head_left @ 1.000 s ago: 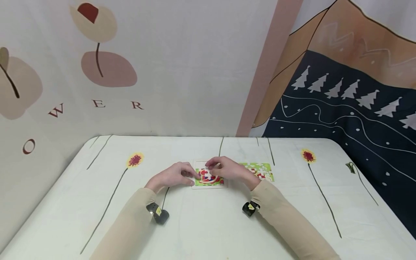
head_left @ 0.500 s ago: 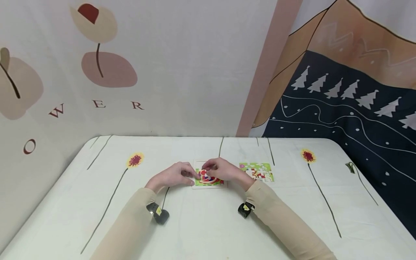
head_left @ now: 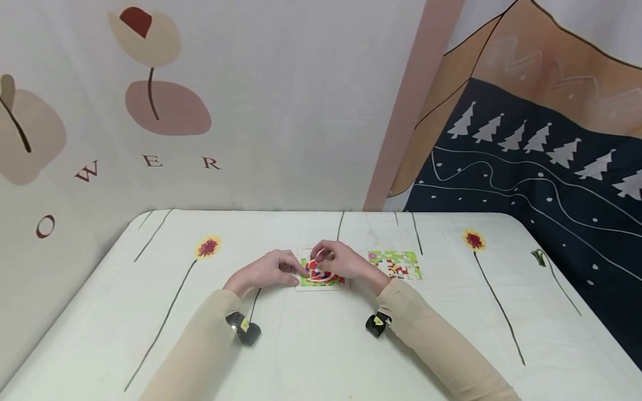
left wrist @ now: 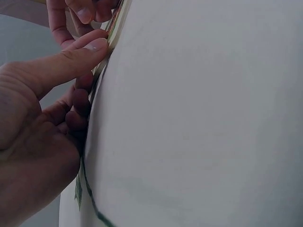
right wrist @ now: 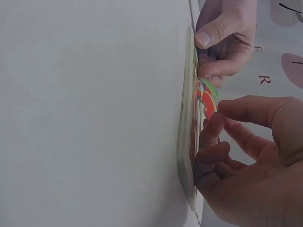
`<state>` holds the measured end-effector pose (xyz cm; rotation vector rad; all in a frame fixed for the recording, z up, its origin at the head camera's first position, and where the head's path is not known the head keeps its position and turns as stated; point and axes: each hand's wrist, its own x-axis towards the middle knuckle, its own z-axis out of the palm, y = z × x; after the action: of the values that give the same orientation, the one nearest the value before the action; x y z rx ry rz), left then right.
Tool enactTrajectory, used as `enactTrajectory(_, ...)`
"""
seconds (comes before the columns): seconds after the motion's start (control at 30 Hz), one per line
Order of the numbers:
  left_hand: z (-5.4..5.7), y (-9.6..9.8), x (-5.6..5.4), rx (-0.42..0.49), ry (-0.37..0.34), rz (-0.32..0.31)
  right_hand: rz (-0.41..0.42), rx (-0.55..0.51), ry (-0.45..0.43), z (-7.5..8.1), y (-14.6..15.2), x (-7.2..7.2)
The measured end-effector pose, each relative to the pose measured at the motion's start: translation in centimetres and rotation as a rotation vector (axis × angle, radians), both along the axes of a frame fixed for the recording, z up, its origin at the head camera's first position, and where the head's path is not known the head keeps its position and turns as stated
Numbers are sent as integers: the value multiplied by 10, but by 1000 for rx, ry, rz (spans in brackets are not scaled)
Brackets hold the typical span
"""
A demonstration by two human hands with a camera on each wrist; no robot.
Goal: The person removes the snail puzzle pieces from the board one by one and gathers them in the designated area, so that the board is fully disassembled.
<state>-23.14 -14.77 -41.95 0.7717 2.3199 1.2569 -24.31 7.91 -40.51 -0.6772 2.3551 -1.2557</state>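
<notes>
puzzle piece [right wrist: 209, 103], red with green and yellow, is held between the thumb and fingertips of the right hand [head_left: 341, 262]; the other fingers of this hand are bent. the piece is tilted up over the puzzle board [right wrist: 187, 113]; whether its lower edge touches the board, i cannot tell. the board lies flat toward the far side of the white table [head_left: 321, 345], about in the middle from left to right. the left hand [head_left: 271, 270] is at the left side of the board, with thumb and index finger touching there and the fingers bent; if they squeeze the edge or only rest on it, i cannot tell. to the right, apart from the board, lies a second puzzle panel [head_left: 412, 258].

the step in hand seems to be the fitting of this one piece. in my judgement, the next move calls for turning it flat, matching its outline with the neighbours, and pressing down gently, while the left hand keeps the board from sliding.
</notes>
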Motion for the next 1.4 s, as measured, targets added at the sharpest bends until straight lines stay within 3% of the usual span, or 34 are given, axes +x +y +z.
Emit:
enactTrajectory(0.33, -1, -1, -1, -8, 10, -2, -46, -52, 32, -2, -6, -1)
enactTrajectory(0.67, 0, 0, 0, -16, 19, 7, -83, -37, 41, -2, -8, -1)
enactTrajectory(1.07, -2, 0, -2, -11, 25, -10, -70, -70, 61, 1, -2, 1)
enactTrajectory(1.4, -1, 0, -2, -18, 20, -2, -98, -46, 17, 3, 5, 0)
